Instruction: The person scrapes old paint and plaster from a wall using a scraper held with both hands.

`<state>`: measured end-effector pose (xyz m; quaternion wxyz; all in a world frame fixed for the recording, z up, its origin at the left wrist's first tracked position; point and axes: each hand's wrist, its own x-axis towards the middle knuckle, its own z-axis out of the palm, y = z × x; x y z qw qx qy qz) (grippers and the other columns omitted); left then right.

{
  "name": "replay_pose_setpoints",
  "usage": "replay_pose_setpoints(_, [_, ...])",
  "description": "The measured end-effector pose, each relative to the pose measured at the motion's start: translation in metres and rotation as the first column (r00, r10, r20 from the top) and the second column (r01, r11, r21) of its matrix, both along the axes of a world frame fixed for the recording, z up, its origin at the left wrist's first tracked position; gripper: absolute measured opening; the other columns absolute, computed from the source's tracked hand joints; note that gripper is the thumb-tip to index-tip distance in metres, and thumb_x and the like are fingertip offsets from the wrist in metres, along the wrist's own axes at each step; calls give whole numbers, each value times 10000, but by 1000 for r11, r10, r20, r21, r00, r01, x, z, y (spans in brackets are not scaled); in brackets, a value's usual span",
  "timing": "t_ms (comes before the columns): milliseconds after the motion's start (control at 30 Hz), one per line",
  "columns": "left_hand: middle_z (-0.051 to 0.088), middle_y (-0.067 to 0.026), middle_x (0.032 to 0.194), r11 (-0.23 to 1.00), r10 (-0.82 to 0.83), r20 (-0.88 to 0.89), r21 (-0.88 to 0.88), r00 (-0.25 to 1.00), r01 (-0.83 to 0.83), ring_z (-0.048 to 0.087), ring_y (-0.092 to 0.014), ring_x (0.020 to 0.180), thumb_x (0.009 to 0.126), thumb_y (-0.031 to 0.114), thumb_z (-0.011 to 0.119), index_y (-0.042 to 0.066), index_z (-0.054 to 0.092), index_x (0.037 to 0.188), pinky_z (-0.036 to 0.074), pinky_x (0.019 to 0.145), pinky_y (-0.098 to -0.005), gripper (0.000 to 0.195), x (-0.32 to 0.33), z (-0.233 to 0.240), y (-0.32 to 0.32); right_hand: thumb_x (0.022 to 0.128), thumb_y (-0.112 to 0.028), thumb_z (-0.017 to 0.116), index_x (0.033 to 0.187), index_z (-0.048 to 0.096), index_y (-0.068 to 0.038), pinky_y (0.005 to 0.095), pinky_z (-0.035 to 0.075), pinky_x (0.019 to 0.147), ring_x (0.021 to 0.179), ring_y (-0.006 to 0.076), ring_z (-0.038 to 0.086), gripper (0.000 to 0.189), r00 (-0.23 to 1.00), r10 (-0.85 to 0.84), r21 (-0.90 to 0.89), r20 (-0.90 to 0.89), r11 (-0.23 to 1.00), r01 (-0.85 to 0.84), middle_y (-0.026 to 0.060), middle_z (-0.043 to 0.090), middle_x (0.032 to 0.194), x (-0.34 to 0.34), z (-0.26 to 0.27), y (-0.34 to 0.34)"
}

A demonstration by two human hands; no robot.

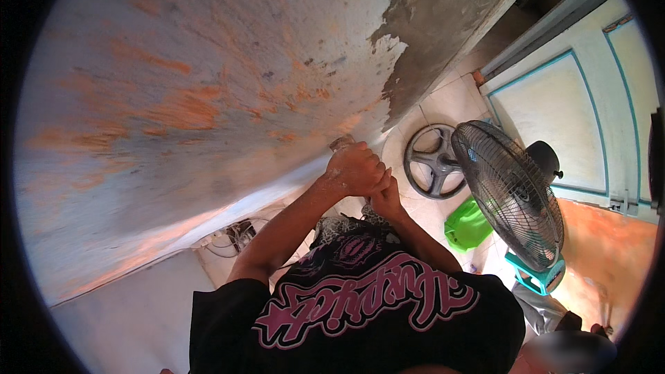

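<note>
My left hand, dusty, is closed around a small tool. Only its brownish, blunt end shows above the fist, close to the painted wall; its exact kind cannot be made out. Just below and to the right, my right hand is pressed against the left one with fingers bent; whether it also grips the tool is hidden. The wall has worn pale paint with orange and dark patches, and bare grey plaster towards its right edge.
Right of my hands stands a pedestal fan with a round base. Near it are a green bag, a teal plastic stool and a panelled door. Cables lie low at left. Another person is at lower right.
</note>
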<state>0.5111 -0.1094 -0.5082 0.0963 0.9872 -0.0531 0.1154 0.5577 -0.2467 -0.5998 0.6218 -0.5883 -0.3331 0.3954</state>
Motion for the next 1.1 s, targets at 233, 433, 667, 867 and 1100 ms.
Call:
replay_pose_setpoints(233, [488,-28,473,941,-7,218,330,976,-67,494,-171,472,701,247,589,112,544,506,384,586,-310,241,6,44,17,882,-184,475,770,536,12,324,407,470,556,207,529,234,915,-297,121,273,954,273,117,541,595,10,25,46])
replay_pose_setpoints(433, [471,-31,464,994,-28,255,111,967,0,474,-177,454,713,249,583,102,532,493,386,567,-317,269,1,33,5,864,-130,494,685,538,9,309,393,451,514,176,506,231,988,-140,249,68,961,119,91,530,564,2,21,21])
replay_pose_setpoints(667, [471,-35,469,999,-28,190,32,981,23,470,-180,440,721,254,576,101,508,473,368,527,-317,300,1,2,1,888,-127,478,681,495,0,277,373,435,483,101,471,243,996,25,39,82,999,-28,39,501,532,5,1,2])
replay_pose_setpoints(867, [499,-28,501,959,-32,269,278,963,-46,498,-158,496,700,260,574,109,542,512,372,568,-285,243,3,59,17,884,-167,511,881,479,41,325,410,527,642,198,533,210,905,-126,118,406,989,85,147,540,717,15,30,29])
replay_pose_setpoints(1100, [493,-28,494,979,-71,293,204,953,10,489,-165,479,713,264,585,100,525,499,373,558,-290,276,2,41,9,853,-183,529,857,513,18,352,420,536,647,277,558,202,623,-167,196,764,980,22,166,559,731,12,8,23])
